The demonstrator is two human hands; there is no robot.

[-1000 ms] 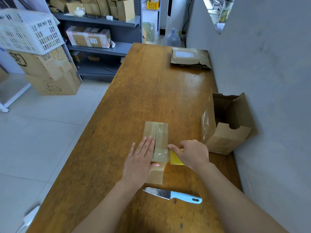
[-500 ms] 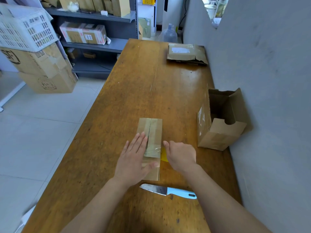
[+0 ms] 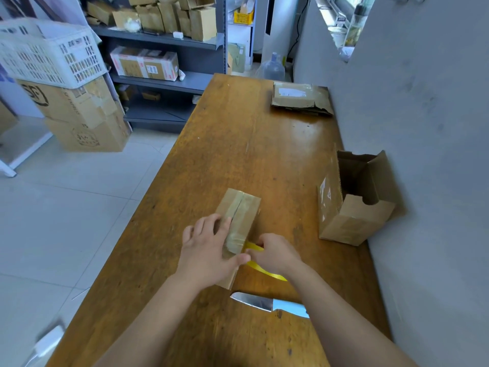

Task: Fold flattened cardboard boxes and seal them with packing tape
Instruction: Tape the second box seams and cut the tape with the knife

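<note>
From the head view, the long wooden surface (image 3: 251,154) runs away from the person. Its right edge lies against a grey wall (image 3: 423,154) and its left edge is open to the tiled floor (image 3: 79,207). The small cardboard box (image 3: 244,207) lies toward the near end, roughly midway between the two long edges, with a broad stretch of bare wood beyond it. An open box (image 3: 354,207) stands at the right edge against the wall, well apart from the small one. A flattened parcel (image 3: 299,98) lies at the far right corner. A knife (image 3: 267,304) lies near the box's near end, blade toward the left edge, its blue handle partly under the right forearm. The left hand (image 3: 209,250) reaches in from the near edge and rests on top of the box. Its fingers (image 3: 203,223) are spread and almost straight, pressing down, and the thumb stretches toward the other hand. A shiny strip of clear tape (image 3: 238,234) covers the box's top seam. The right hand (image 3: 276,254) sits just beside the box's right side, its fingers curled round a yellow tape roll (image 3: 267,271) that is mostly hidden under the palm.
</note>
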